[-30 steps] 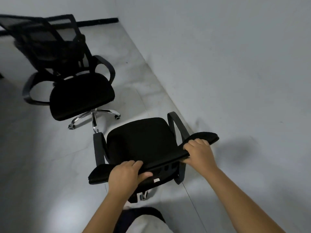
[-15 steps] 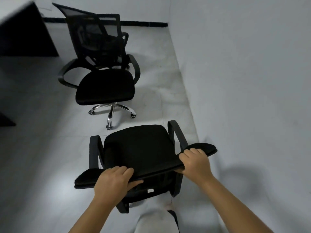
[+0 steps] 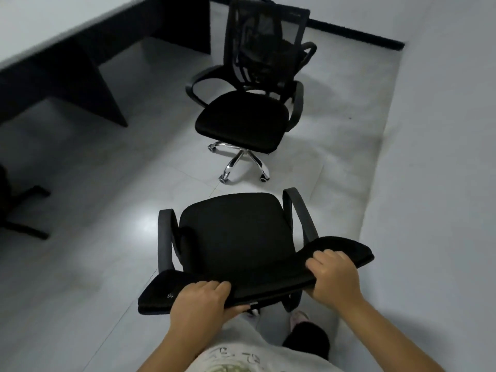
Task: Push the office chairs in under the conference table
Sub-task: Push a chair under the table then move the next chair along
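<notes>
a person's left hand [image 3: 200,300] and right hand [image 3: 332,275] curl their fingers over the top edge of the near office chair [image 3: 236,237]. a second mesh-backed chair [image 3: 249,103] stands farther off, the conference table [image 3: 53,44] at far left.

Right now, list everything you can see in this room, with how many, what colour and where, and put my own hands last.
near office chair: one, black seat and armrests, directly in front of the person, backrest top toward the camera.
far office chair: one, black mesh back and seat, chrome wheeled base, beyond the near chair, near the wall.
conference table: one, pale top with black panels, upper left.
chair base: one, black, partly cut off at the left edge.
floor: pale grey tiles.
wall: pale grey, on the right, black skirting at the far end.
shoe: one, pale, behind the near chair.
left hand: grips the backrest top, left part.
right hand: grips the backrest top, right part.
</notes>
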